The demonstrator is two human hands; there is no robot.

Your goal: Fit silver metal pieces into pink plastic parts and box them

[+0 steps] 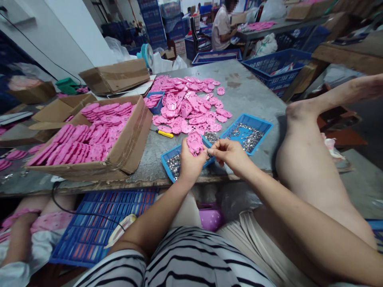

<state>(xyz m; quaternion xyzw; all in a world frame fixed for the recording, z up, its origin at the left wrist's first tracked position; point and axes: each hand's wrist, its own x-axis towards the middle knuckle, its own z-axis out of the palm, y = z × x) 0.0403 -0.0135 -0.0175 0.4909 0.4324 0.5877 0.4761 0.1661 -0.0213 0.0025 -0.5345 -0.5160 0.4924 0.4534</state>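
My left hand [191, 165] is closed around a pink plastic piece [195, 143] with a scalloped edge, held above a blue tray [168, 175] of small shiny metal parts. Close at its right, my right hand [229, 154] has thumb and fingertips pinched together at the piece's lower edge. What sits in that pinch is too small to make out. A second blue tray [266, 129] with more metal parts lies just beyond my right hand. Past both hands, a heap of similar pink pieces [185, 105] covers the middle of the table.
A cardboard box [131, 147] packed with pink pieces stands at the left. A yellow-handled tool [165, 134] lies before the heap. My raised leg [314, 159] is at the right. Another person [221, 30] sits at the back; someone's arm [18, 243] shows at lower left.
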